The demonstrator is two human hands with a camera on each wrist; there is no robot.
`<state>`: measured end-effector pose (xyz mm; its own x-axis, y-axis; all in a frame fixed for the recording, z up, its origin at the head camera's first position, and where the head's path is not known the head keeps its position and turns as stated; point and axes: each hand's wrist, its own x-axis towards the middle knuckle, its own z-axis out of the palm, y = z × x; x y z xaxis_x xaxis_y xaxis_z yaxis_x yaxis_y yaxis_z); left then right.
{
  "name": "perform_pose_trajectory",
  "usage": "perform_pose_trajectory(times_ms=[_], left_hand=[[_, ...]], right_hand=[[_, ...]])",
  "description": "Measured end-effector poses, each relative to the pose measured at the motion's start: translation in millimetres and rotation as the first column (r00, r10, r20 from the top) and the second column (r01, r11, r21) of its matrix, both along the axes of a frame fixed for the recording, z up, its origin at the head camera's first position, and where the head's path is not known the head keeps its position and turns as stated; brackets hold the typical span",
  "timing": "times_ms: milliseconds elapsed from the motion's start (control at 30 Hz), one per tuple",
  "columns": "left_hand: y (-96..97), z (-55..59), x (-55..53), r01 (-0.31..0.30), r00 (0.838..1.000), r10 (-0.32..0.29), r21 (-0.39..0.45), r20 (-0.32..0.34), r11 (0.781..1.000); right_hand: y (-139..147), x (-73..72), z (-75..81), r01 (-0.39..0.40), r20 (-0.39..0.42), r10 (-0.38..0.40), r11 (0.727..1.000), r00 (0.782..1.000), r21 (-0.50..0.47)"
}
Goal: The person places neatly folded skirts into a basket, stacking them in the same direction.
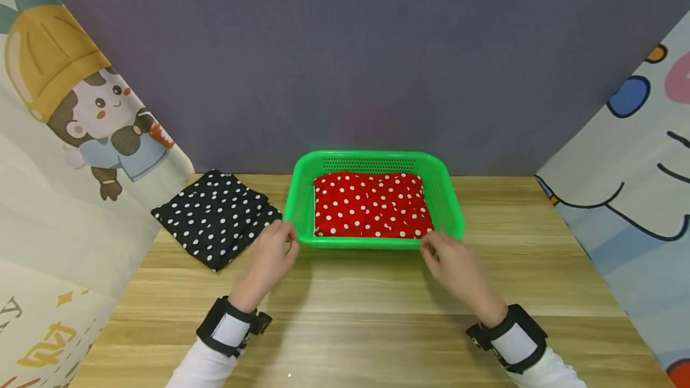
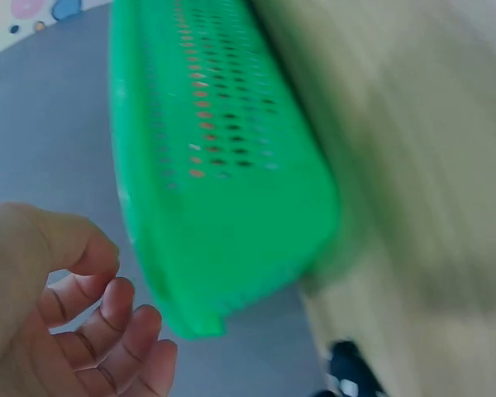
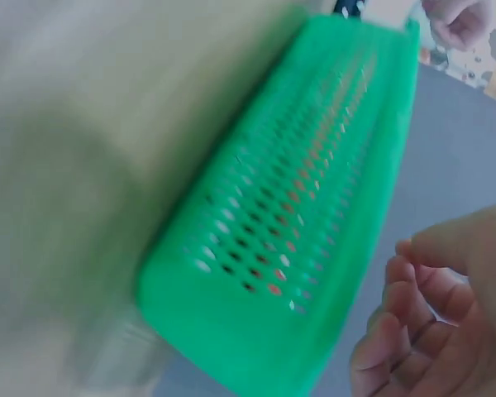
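Note:
A folded red cloth with white polka dots [image 1: 372, 205] lies flat in a green plastic basket [image 1: 377, 244] with perforated walls. My left hand [image 1: 275, 253] is by the basket's front left corner, thumb and forefinger close together, fingers loosely bent and nothing between them. At the front right corner, my right hand [image 1: 453, 262] overlaps the rim in the head view. In the right wrist view the right hand's fingers [image 3: 380, 343] are loosely bent beside the basket wall and hold nothing. A folded black cloth with white dots [image 1: 215, 220] lies left of the basket, near my left hand.
The wooden table [image 1: 366, 322] meets a grey upright panel [image 1: 356, 64] just behind the basket. Printed curtains hang at both sides, a cartoon-figure curtain [image 1: 32, 196] on the left and another curtain [image 1: 636, 196] on the right.

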<state>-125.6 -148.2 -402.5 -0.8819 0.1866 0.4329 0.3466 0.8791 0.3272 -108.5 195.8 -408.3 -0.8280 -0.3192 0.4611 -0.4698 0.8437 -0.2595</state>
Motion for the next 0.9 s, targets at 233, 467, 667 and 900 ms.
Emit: perform_pose_trajectory(times_ms=[233,467,667,900], left_hand=[[-23.4,-22.5,-3.1,-0.077,0.997,0.077,-0.007,0.028,0.997],[-48.7,-37.1,-15.8,-0.142,0.99,0.142,-0.014,-0.004,0.99],[-78.7,-38.0,-34.5,-0.2,0.979,0.202,-0.059,0.019,0.978],[-115.9,-25.3,-58.0,-0.25,0.931,0.291,-0.196,0.22,0.948]], right_hand=[[-1.8,16.9,-22.6,-0.043,0.005,0.043,0.999,0.999,0.013],[-0.2,24.2,-34.2,-0.059,0.072,0.056,0.997,0.996,0.048],[-0.4,26.6,-38.3,-0.092,0.093,0.087,0.994,0.992,0.051],[-1.6,29.2,-40.9,-0.103,0.114,0.096,0.993,0.989,0.06]])
